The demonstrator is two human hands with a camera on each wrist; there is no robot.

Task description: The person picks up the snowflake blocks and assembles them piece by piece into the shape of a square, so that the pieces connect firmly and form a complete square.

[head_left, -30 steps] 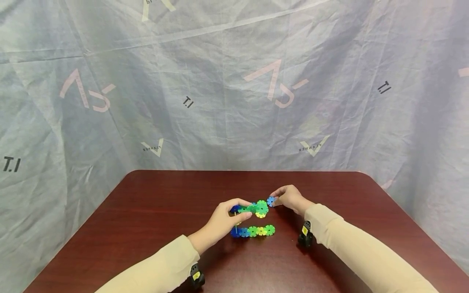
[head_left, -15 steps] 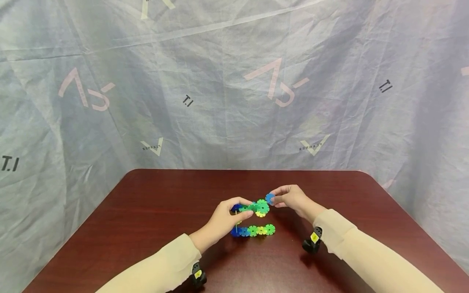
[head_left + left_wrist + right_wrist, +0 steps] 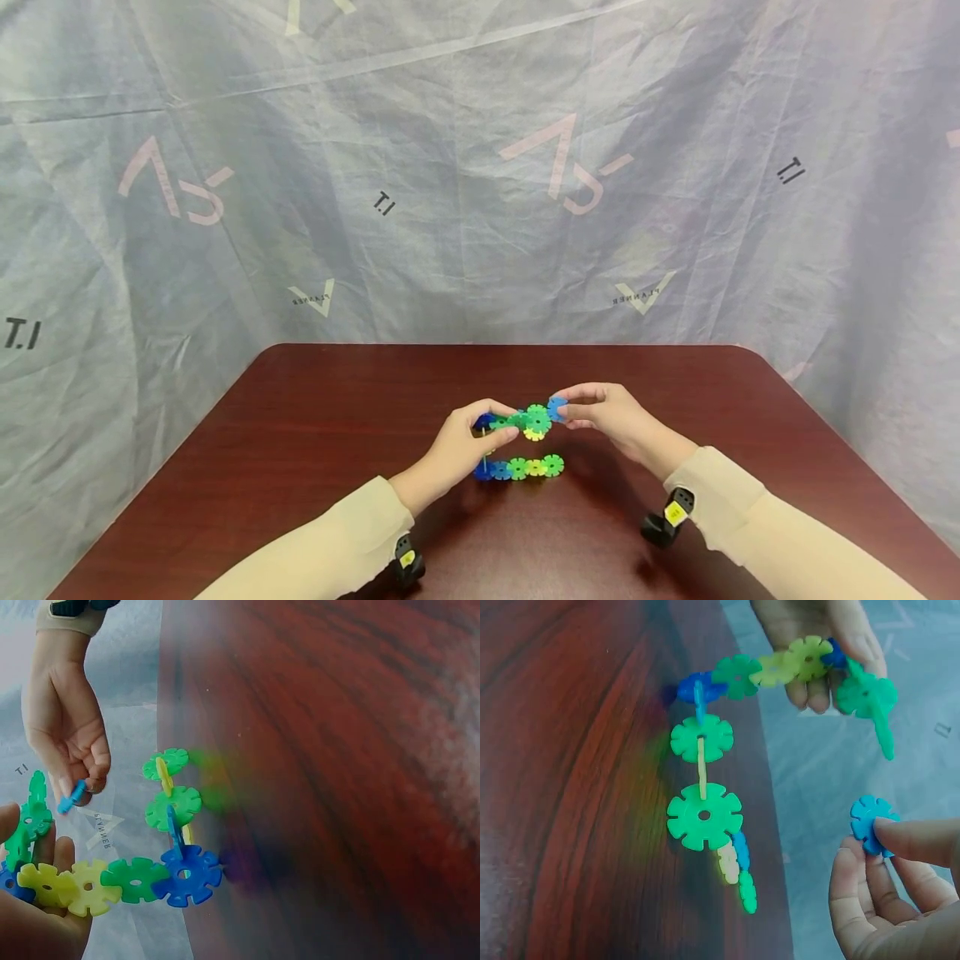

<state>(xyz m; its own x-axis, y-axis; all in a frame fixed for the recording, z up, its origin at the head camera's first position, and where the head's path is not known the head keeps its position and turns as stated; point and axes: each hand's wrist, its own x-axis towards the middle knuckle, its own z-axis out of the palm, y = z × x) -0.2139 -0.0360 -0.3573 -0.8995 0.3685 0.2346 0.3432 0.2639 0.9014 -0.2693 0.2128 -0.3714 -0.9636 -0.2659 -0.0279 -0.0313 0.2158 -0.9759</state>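
My left hand (image 3: 463, 450) grips the upper row of a frame made of interlocking snowflake discs in green, yellow and blue. This frame stands on the table, its lower row (image 3: 517, 468) along the tabletop and an upright column (image 3: 135, 879) at the left joining the two rows. Between thumb and fingers, my right hand (image 3: 615, 417) pinches a single blue disc (image 3: 870, 817). In the head view it appears beside the green disc (image 3: 537, 419) at the upper row's end. The right wrist view shows a gap between the blue disc and that green end (image 3: 881, 727).
The dark red-brown table (image 3: 360, 400) has rounded far corners. Behind it hangs a wrinkled grey cloth (image 3: 450, 167) with printed letters. Black wrist cameras are strapped at the left cuff (image 3: 407, 562) and right cuff (image 3: 670, 517).
My right wrist and forearm have swung right and nearer, turning the hand, while the blue disc stays close to the upper row's end and changes its angle. My left hand keeps its hold almost unmoved.
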